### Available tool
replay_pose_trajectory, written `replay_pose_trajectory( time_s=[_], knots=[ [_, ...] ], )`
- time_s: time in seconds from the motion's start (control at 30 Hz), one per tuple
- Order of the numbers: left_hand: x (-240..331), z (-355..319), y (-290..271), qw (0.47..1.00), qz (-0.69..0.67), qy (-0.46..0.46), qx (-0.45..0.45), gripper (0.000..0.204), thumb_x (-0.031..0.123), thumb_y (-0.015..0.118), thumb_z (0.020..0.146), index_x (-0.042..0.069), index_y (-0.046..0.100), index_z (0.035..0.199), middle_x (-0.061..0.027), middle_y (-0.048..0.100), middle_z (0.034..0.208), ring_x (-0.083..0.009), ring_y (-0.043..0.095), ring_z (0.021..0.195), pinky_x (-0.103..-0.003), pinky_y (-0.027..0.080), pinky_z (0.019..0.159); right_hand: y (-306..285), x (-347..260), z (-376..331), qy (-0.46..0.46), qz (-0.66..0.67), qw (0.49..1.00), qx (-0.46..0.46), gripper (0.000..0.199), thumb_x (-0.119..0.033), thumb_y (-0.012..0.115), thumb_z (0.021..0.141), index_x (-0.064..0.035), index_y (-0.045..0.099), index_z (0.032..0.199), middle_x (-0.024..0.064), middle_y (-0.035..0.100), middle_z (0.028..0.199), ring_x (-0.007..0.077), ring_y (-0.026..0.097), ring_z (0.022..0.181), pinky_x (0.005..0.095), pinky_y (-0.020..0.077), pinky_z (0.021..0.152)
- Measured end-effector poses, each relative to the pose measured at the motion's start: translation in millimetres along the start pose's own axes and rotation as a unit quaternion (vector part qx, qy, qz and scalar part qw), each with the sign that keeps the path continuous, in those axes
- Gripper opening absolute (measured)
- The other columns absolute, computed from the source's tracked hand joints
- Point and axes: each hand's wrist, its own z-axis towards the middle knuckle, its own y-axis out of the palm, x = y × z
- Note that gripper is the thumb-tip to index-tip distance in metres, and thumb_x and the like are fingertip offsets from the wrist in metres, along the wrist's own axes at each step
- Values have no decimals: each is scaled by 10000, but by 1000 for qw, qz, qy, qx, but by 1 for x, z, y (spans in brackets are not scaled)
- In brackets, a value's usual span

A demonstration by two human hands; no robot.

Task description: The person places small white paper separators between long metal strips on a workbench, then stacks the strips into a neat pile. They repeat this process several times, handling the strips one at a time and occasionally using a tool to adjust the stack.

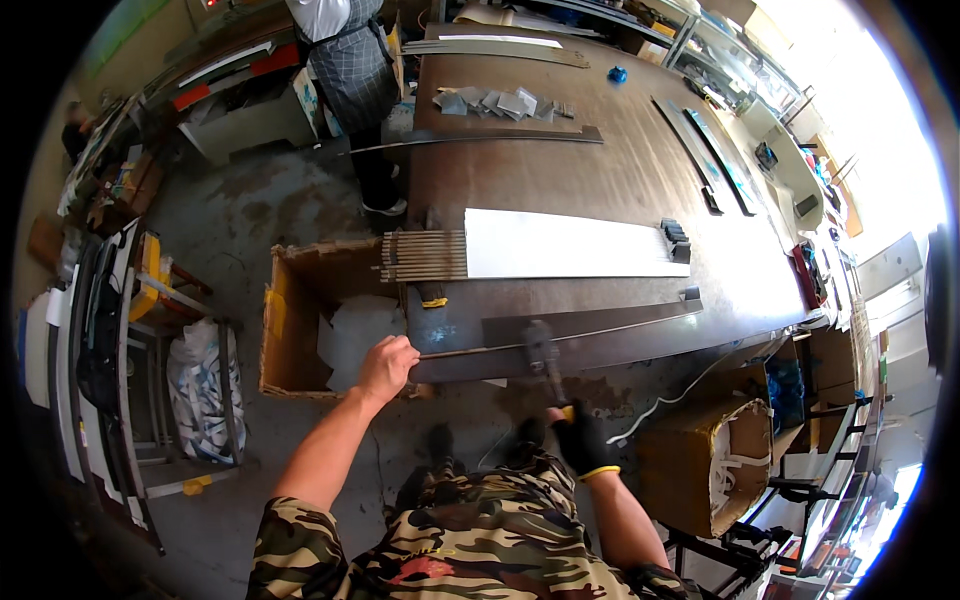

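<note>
My bare left hand (pixel 388 366) is closed around the left end of a long, thin metal strip (pixel 560 336) at the near edge of the workbench. The strip runs to the right, where a short curled end piece (pixel 691 293) stands up. A black glove with a yellow cuff covers my right hand (pixel 585 441), which grips the handle of a hammer (pixel 543 352). Blurred by motion, the hammer's head is over the strip's middle; I cannot tell whether it touches. Beyond lies a row of similar strips (pixel 424 256), partly under a white sheet (pixel 560 245).
A brown workbench (pixel 510 180) spreads ahead, with small grey plates (pixel 495 103) and long metal bars (pixel 690 150) on it. An open cardboard box (pixel 285 330) stands left, another box (pixel 700 465) right. Across the bench's far left is a person in a checked apron (pixel 350 75).
</note>
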Motion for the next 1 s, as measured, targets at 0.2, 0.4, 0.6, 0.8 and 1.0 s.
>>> replay_pose_trajectory(
  time_s=[0.2, 0.4, 0.6, 0.8, 1.0],
  knots=[
    [8, 10, -3, 1000, 3, 3, -29, 24, 22, 671, 778, 17, 675, 801, -108, 616, 797, -317, 600, 788, -413, 503, 688, 25, -21, 16, -112, -94, 986, -77, 420, -469, 648, 911, -89, 619, 1088, 200, 693, 848, 429, 668, 816, 476, 522, 686],
    [16, 15, -10, 996, 59, -14, -61, 50, 48, 695, 768, 16, 687, 804, -122, 633, 807, -332, 624, 813, -409, 515, 718, -101, 115, 62, -2, -53, 999, -4, 388, -447, 621, 946, -59, 611, 961, 158, 644, 680, 355, 650, 651, 452, 491, 615],
    [26, 20, -12, 993, 80, -43, -71, 96, -37, 700, 730, -6, 665, 814, -128, 615, 793, -345, 610, 798, -419, 509, 696, -266, 292, 152, 57, -61, 982, 172, 447, -403, 614, 960, -19, 586, 732, 120, 576, 587, 250, 565, 542, 397, 427, 547],
    [21, 17, -10, 993, 82, -35, -78, 69, -6, 690, 750, 7, 678, 816, -118, 614, 791, -326, 614, 799, -408, 517, 707, -269, 297, 154, 53, -45, 975, 213, 431, -379, 623, 958, -3, 572, 754, 138, 566, 602, 250, 597, 591, 413, 455, 577],
    [17, 28, -6, 994, 62, 11, -86, 39, 44, 650, 799, 24, 672, 825, -110, 611, 813, -328, 599, 802, -416, 504, 717, -66, 94, 66, -82, 23, 996, -30, 311, -311, 730, 885, -39, 639, 1005, 159, 683, 753, 315, 696, 735, 383, 531, 661]
  ],
)
